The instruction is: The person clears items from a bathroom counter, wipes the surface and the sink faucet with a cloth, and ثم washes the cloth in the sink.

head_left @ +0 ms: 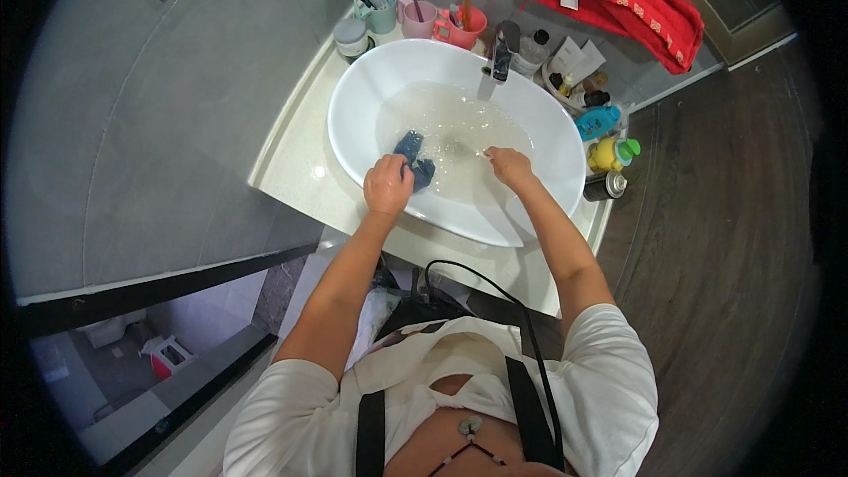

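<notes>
A white oval washbasin (353, 79) holds slightly cloudy water (459, 119) with bubbles on it. My left hand (389, 184) is at the basin's near left side, its fingers closed on a small dark blue cloth (411, 148). The cloth lies bunched and wet, partly in the water; its exact kind is hard to make out. Over the right part of the water is my right hand (512, 168), fingers curled together and the tips near the surface. Whether anything is pinched in them does not show.
A black faucet (503, 49) stands at the basin's far rim. Cups with toothbrushes, including a pink cup (420, 19), and a lidded jar (352, 37) line the back left. Bottles, among them a blue bottle (598, 122), and a dark can (605, 185) crowd the right. Red towels (609, 0) hang behind.
</notes>
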Demonstrator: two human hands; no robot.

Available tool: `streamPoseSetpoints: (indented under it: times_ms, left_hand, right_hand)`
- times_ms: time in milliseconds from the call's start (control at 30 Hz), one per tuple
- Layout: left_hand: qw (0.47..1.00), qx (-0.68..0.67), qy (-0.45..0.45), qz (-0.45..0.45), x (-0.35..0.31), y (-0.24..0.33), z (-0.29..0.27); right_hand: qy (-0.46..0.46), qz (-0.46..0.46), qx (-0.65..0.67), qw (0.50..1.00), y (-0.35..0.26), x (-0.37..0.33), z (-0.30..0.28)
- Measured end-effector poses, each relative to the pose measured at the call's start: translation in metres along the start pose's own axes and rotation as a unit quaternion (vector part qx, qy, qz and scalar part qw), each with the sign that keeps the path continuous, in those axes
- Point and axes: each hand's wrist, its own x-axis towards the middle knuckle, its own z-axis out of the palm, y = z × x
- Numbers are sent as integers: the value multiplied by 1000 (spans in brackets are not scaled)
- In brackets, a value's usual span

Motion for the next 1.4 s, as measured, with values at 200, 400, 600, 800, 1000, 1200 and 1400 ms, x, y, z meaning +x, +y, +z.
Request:
streamPoseSetpoints:
  times_ms: [200,400,600,800,1000,1200,1400]
  left_hand:
    - [1000,19,-16,-10,-1,-2,-2]
    - [1000,10,-23,-13,0,3,-1]
    - [999,-2,-30,-23,-2,2,-6]
    - [1000,18,-12,-10,0,-1,-2]
    - [1000,21,-14,-6,1,0,1]
    - [999,32,-20,-4,3,1,-4]
    - [999,25,-39,-15,2,1,-3]
  right_hand:
    - [4,29,-117,993,-38,16,-61]
    - [22,34,-100,994,-41,39,14]
    - [-26,5,-121,992,-37,50,-23]
    - [-27,41,-117,992,-44,55,-94]
    - [-11,29,-128,991,-46,35,-95]
    - [175,57,38,982,-58,20,-152]
    - [322,19,22,946,-42,60,-186]
